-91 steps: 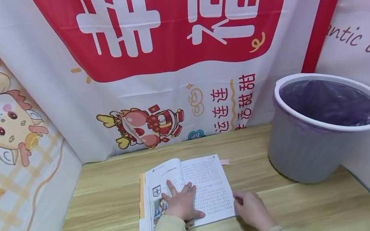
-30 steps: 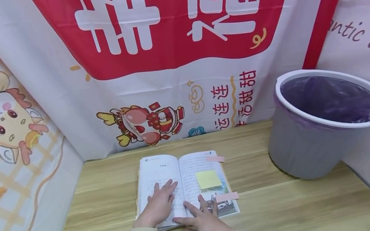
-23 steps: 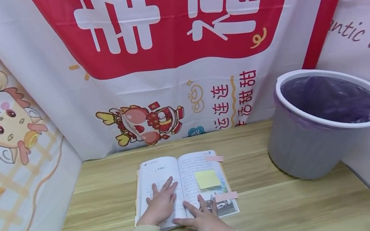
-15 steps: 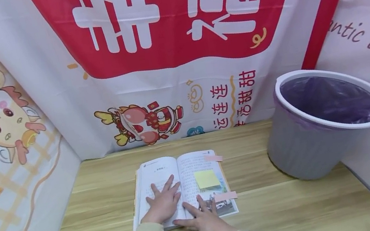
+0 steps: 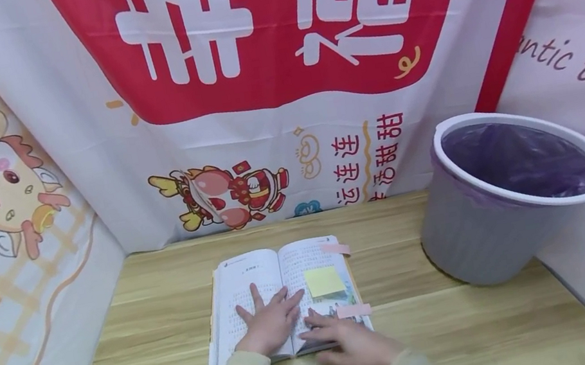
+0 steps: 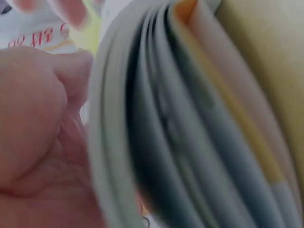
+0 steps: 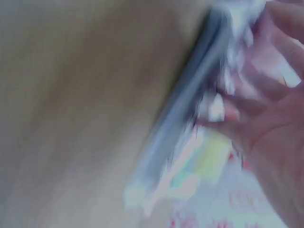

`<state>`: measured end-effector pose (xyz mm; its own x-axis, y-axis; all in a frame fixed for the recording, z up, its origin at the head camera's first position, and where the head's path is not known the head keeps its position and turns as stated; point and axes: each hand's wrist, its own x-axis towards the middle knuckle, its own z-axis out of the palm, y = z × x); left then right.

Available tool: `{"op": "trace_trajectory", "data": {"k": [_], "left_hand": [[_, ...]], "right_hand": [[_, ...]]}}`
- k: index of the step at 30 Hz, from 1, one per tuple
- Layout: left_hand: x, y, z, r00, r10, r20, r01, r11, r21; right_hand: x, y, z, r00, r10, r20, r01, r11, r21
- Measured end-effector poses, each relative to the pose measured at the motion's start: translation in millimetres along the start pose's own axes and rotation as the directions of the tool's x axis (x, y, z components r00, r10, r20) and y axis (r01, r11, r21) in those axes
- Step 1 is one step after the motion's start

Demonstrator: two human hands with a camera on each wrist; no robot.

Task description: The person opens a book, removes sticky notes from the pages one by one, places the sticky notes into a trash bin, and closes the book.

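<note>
An open book (image 5: 250, 275) lies face up on the wooden table, both pages printed with text. My left hand (image 5: 270, 324), fingers spread, rests on the left page with fingertips reaching across the fold. Over the lower right page is my right hand (image 5: 356, 344), its fingers extended and slightly blurred. A yellow sticky note (image 5: 324, 282) sits on the right page above a partly covered picture. Pink paper strips, an upper one (image 5: 335, 248) and a lower one (image 5: 354, 310), stick out past the right edge. Fanned page edges (image 6: 180, 133) fill the left wrist view; the right wrist view is blurred.
A grey trash bin (image 5: 484, 233) with a white rim and purple liner stands right of the book on the wooden table (image 5: 155, 337). A printed curtain (image 5: 282, 125) hangs behind the table, with patterned cloth (image 5: 20, 269) at the left.
Since three seconds ago, the book shows different pages, exposing the yellow note. Over the last half second, my left hand slid right toward the fold and my right hand shifted right.
</note>
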<state>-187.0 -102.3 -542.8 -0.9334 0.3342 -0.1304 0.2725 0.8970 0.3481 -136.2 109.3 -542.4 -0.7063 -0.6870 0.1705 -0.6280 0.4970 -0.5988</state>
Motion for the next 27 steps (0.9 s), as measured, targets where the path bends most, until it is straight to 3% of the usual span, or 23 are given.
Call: {"op": "trace_trajectory", "data": {"k": [4, 7, 12, 16, 19, 22, 27], "left_hand": [[-2.9, 5.7, 5.5, 0.999, -0.010, -0.034, 0.012, 0.998, 0.062], [-5.3, 8.5, 10.3, 0.999, -0.035, -0.042, 0.038, 0.996, 0.081], [-7.2, 13.7, 17.4, 0.999, -0.051, -0.019, 0.053, 0.993, 0.104], [-5.5, 14.9, 22.3, 0.999, -0.053, 0.003, 0.052, 0.992, 0.111], [-6.1, 16.4, 23.6, 0.998, -0.058, 0.004, 0.058, 0.991, 0.117], [-9.8, 19.0, 23.7, 0.998, -0.059, -0.023, 0.061, 0.992, 0.108], [-21.8, 24.2, 27.9, 0.994, -0.055, -0.094, 0.062, 0.995, 0.083]], "right_hand": [[-3.4, 13, -36, 0.982, 0.059, -0.181, -0.054, 0.998, 0.033], [4.9, 22, -53, 0.960, 0.124, -0.251, -0.150, 0.985, -0.086], [23.1, 38, -60, 0.967, 0.170, -0.188, -0.222, 0.927, -0.302], [35.6, 49, -51, 0.975, 0.198, -0.096, -0.220, 0.889, -0.401], [41.1, 54, -44, 0.982, 0.179, -0.059, -0.186, 0.880, -0.437], [44.6, 57, -41, 0.986, 0.151, -0.070, -0.167, 0.876, -0.453], [52.2, 56, -46, 0.977, 0.135, -0.165, -0.199, 0.857, -0.476]]}}
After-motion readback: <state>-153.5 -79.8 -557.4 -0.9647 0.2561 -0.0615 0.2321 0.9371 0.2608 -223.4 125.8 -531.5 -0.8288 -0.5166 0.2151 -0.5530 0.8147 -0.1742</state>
